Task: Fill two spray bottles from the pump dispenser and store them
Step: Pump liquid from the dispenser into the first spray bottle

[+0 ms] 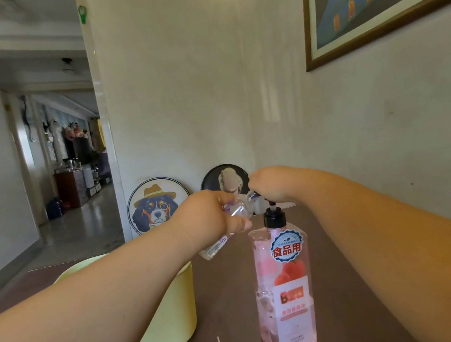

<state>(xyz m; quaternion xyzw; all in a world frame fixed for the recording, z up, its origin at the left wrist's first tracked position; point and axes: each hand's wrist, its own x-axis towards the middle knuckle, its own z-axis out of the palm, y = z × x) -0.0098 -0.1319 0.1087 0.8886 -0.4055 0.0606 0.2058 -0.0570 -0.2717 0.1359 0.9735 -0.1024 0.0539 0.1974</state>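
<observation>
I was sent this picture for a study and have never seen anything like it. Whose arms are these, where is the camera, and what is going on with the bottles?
There is no machine here. A person wears one wide-angle camera on the head, so you look forward and down along their own bare arms.

The left hand holds a small clear spray bottle, tilted, with its mouth up near the pump. The right hand rests on top of the pump dispenser, a tall pink bottle with a black collar that stands upright on the dark table. Its pump head is hidden under the hand.

To the left sits a pale yellow tub; what is inside cannot be seen. Two round pictures lean against the wall behind.
</observation>
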